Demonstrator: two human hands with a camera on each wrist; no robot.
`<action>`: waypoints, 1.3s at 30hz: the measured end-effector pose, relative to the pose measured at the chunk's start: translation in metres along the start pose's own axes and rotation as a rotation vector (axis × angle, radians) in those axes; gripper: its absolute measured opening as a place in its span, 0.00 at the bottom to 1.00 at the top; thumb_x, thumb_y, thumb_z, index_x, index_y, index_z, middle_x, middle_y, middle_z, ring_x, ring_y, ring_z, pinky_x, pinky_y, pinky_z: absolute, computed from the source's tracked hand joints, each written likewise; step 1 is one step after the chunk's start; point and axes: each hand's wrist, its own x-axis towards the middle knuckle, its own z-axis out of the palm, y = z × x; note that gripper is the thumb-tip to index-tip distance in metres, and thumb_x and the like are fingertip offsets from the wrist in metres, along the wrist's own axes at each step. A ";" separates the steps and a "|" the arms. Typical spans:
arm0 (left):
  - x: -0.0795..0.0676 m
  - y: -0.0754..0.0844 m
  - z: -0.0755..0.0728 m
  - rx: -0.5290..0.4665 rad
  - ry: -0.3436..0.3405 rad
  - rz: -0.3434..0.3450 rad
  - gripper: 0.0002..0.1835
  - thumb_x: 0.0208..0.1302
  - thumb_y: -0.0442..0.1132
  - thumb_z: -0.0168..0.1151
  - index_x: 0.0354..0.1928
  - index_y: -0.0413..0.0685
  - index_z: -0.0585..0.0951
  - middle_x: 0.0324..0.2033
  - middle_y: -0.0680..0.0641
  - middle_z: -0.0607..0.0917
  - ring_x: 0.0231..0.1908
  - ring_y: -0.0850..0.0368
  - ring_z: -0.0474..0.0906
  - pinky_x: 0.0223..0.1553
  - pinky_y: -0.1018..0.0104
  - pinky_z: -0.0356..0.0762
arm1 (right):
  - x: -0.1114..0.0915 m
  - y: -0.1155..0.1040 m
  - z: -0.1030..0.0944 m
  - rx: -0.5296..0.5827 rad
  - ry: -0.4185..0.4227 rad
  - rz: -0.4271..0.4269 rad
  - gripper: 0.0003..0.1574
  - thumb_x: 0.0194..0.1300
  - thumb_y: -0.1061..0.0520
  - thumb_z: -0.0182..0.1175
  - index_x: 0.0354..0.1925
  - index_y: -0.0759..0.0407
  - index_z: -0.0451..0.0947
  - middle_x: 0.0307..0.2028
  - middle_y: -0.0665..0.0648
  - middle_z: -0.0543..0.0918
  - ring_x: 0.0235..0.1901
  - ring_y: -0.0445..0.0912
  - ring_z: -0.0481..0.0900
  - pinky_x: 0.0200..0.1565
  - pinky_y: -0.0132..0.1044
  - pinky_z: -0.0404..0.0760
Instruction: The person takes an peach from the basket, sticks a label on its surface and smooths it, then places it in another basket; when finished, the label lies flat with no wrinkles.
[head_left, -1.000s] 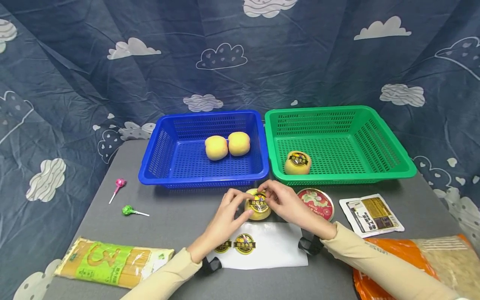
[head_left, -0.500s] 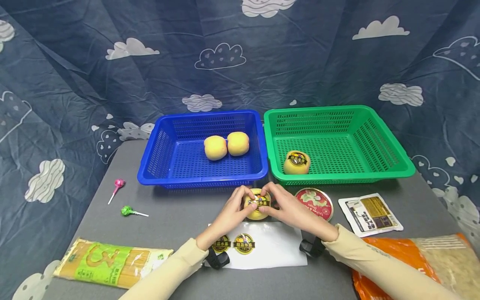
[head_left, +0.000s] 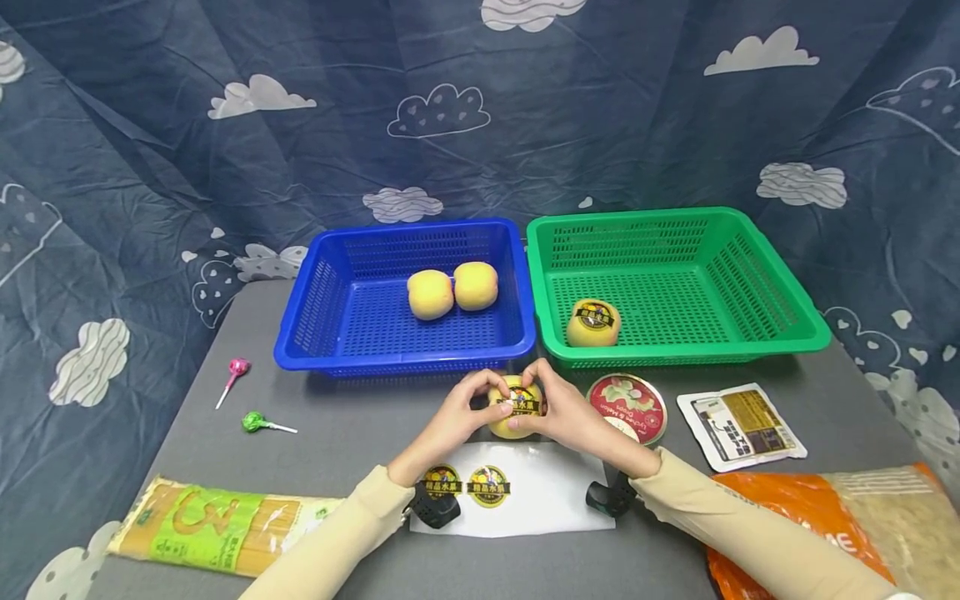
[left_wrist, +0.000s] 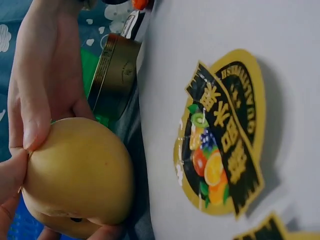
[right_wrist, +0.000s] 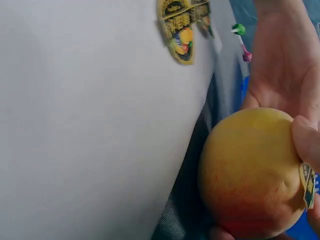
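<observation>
A yellow peach (right_wrist: 245, 170) with a red blush sits on the table just beyond a white sticker sheet (head_left: 555, 492). On its top is a black-and-gold fruit sticker (head_left: 527, 400), partly covered by my thumbs. My left hand (head_left: 459, 418) holds the peach from the left, fingers bent round its side. From the right, my right hand (head_left: 572, 418) holds it too, its thumb at the sticker's near edge. In the right wrist view, a bit of the sticker's edge stands off the peach. Two similar stickers, one of them here (head_left: 488, 487), lie on the sheet's left part.
Behind are a blue basket (head_left: 405, 362) with two peaches and a green basket (head_left: 697, 353) holding one stickered peach. A red round tin (head_left: 637, 398), white pouch (head_left: 742, 427) and orange bag (head_left: 795, 508) lie right; noodles (head_left: 217, 527) and two lollipops (head_left: 255, 421) left.
My fingers have gone from touching the sticker's top and edges to curling round the peach's sides. Both thumbs have come in over the sticker's near part. The peach has hardly moved.
</observation>
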 end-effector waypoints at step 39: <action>-0.003 -0.006 -0.007 0.118 -0.045 0.061 0.15 0.63 0.32 0.52 0.51 0.40 0.77 0.55 0.37 0.66 0.55 0.47 0.59 0.55 0.48 0.55 | 0.000 0.013 -0.008 0.556 -0.093 0.196 0.23 0.58 0.66 0.59 0.49 0.67 0.60 0.52 0.68 0.69 0.52 0.60 0.70 0.46 0.42 0.74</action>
